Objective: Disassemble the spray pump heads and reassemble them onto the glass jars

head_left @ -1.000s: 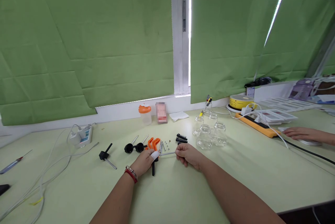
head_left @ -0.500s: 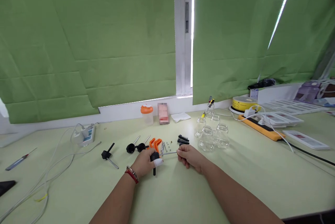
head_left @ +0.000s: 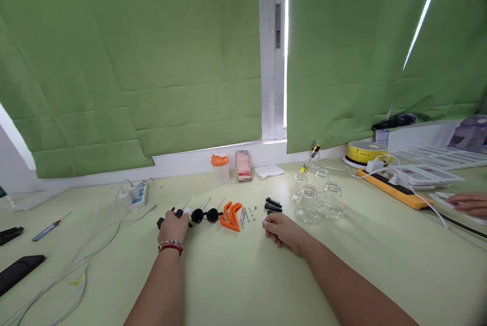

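My left hand (head_left: 173, 227), with a white wrap on the thumb, is closed around a black part with a thin metal rod (head_left: 189, 201), left of centre. Black pieces (head_left: 160, 223) stick out on both sides of it. Just right of this hand lie two round black parts (head_left: 205, 215) with metal rods. Orange angled pieces (head_left: 230, 217), metal pins (head_left: 243, 217) and tiny pieces of hardware (head_left: 251, 214) follow along the row. My right hand (head_left: 283, 232) rests on the table with curled fingers; any small thing inside is hidden. Black ridged pieces (head_left: 273, 205) lie just behind it.
Several clear glass jars (head_left: 309, 205) stand right of centre. An orange-lidded cup (head_left: 220, 168) and a pink box (head_left: 243, 166) stand at the back. White cables (head_left: 85, 245) and a screwdriver (head_left: 47, 231) lie left. Another person's hand (head_left: 470, 203) is at right by an orange power strip (head_left: 395, 189).
My left hand has moved left with the black rodded part, away from my right hand, to where another black part lay. My right hand has let go of the rod's end. Another person's hand has appeared.
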Motion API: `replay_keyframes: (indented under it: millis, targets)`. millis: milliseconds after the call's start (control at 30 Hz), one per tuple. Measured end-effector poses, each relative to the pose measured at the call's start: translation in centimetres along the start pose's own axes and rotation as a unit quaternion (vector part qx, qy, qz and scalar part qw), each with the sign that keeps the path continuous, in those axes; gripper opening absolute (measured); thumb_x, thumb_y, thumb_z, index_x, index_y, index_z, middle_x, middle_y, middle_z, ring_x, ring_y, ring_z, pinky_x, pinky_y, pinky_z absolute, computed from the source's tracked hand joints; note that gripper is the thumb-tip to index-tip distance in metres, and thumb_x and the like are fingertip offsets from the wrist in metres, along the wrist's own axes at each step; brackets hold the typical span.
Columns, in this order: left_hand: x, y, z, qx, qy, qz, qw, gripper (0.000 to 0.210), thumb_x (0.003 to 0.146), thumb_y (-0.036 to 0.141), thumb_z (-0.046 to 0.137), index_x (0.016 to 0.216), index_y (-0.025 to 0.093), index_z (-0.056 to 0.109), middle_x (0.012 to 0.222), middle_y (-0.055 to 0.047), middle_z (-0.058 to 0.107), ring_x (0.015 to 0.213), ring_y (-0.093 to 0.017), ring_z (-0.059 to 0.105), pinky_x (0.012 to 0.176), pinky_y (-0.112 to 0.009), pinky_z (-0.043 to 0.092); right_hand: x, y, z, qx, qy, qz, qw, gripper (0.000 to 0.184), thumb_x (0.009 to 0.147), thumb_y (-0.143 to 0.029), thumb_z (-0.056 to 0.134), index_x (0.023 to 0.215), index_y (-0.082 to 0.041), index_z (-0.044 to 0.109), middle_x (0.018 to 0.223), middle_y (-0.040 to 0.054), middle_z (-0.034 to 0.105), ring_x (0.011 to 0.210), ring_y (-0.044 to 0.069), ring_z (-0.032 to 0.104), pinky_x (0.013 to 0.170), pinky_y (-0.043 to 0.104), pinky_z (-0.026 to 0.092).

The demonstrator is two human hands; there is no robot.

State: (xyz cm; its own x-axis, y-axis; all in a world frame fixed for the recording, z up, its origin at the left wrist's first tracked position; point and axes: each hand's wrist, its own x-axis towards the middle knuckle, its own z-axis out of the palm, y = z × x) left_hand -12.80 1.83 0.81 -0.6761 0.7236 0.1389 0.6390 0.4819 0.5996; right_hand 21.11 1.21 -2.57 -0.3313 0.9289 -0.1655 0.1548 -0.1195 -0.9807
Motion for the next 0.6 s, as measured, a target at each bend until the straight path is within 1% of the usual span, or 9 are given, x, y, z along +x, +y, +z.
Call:
replay_keyframes:
  millis: [167, 333, 400, 500, 600]
  targets:
    - [0.0, 0.0, 0.8, 0.042, -0.036, 0.012, 0.998, 0.048, 0.068, 0.057, 0.052, 0.094, 0.016, 0.058, 0.092, -0.021, 0.069, 0.085, -0.037, 0.065, 0.064, -0.044, 0.048, -0.3, -0.2, 0.0, -0.006, -0.007, 0.001, 1.000, 0.018, 0.079, -0.034, 0.057, 0.073, -0.018, 0.051, 0.063, -0.0026, 0.056, 0.044, 0.005, 0.041, 0.037, 0.016, 0.034]
    - [0.0, 0.0, 0.8, 0.065, -0.043, 0.023, 0.997, 0.044, 0.071, 0.056, 0.048, 0.084, 0.016, 0.062, 0.089, -0.020, 0.069, 0.081, -0.037, 0.065, 0.064, -0.045, 0.048, -0.4, -0.4, 0.1, -0.013, -0.005, 0.004, 1.000, 0.019, 0.079, -0.034, 0.058, 0.072, -0.018, 0.051, 0.063, -0.0028, 0.055, 0.044, 0.005, 0.041, 0.037, 0.017, 0.034]
    - [0.0, -0.1, 0.5, 0.069, -0.026, 0.027, 0.997, 0.044, 0.075, 0.055, 0.046, 0.088, 0.016, 0.062, 0.090, -0.020, 0.069, 0.083, -0.037, 0.064, 0.065, -0.045, 0.048, -0.4, -0.3, 0.0, -0.016, -0.005, 0.002, 1.000, 0.020, 0.079, -0.035, 0.058, 0.072, -0.018, 0.051, 0.062, -0.0028, 0.055, 0.044, 0.005, 0.040, 0.037, 0.017, 0.033]
    - [0.1, -0.3, -0.2, 0.072, 0.027, 0.031, 0.997, 0.043, 0.080, 0.046, 0.041, 0.105, 0.017, 0.060, 0.099, -0.019, 0.066, 0.091, -0.037, 0.062, 0.069, -0.046, 0.048, -0.1, 0.1, 0.0, -0.021, -0.007, -0.006, 1.000, 0.020, 0.080, -0.035, 0.057, 0.073, -0.018, 0.051, 0.063, -0.0023, 0.055, 0.045, 0.005, 0.041, 0.038, 0.017, 0.035]
    - [0.4, -0.8, -0.6, 0.072, 0.086, 0.047, 0.993, 0.039, 0.082, 0.031, 0.042, 0.116, 0.018, 0.056, 0.119, -0.018, 0.058, 0.109, -0.036, 0.054, 0.084, -0.046, 0.045, 0.1, 0.5, -0.2, -0.027, -0.008, -0.010, 1.000, 0.019, 0.080, -0.036, 0.056, 0.075, -0.017, 0.052, 0.064, -0.0020, 0.055, 0.046, 0.005, 0.041, 0.038, 0.017, 0.035]
